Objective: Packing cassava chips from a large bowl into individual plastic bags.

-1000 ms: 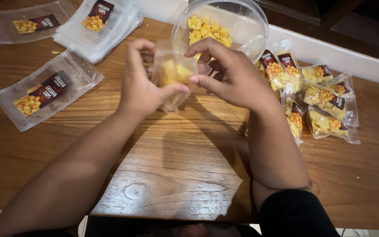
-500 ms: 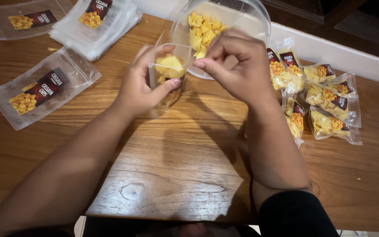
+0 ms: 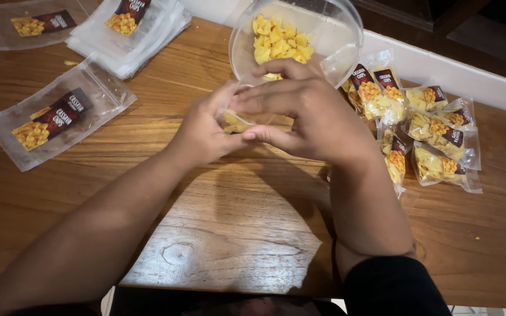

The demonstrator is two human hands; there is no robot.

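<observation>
Wooden worktop (image 3: 235,234), grain running left to right, carries everything. Landmark: the clear round tub (image 3: 323,35) of yellow chips at the far edge, tilted toward the person.

Left of the tub: a stack of flat, unfilled pouches (image 3: 130,29) with dark labels; farther left a single empty pouch (image 3: 27,23); nearer the person and left, one more empty pouch (image 3: 54,120) lying slantwise. Right of the tub: a cluster of filled pouches (image 3: 423,134), overlapping, some slumped over one another.

Directly in front of the tub, touching distance from its rim, both hands meet over a small clear pouch (image 3: 233,121) partly filled with chips. Left hand (image 3: 206,131) cups it from the near-left side; right hand (image 3: 306,117) covers it from the right and above. Fingers (image 3: 265,102) of both hands are pressed together on the pouch's upper edge, thumbs beneath, clamped on the plastic. Most of the pouch is hidden; only a yellow sliver shows between the hands. Its long axis seems to lie roughly left to right, along the line of pinching fingers. Both hands equally near; neither free.
</observation>
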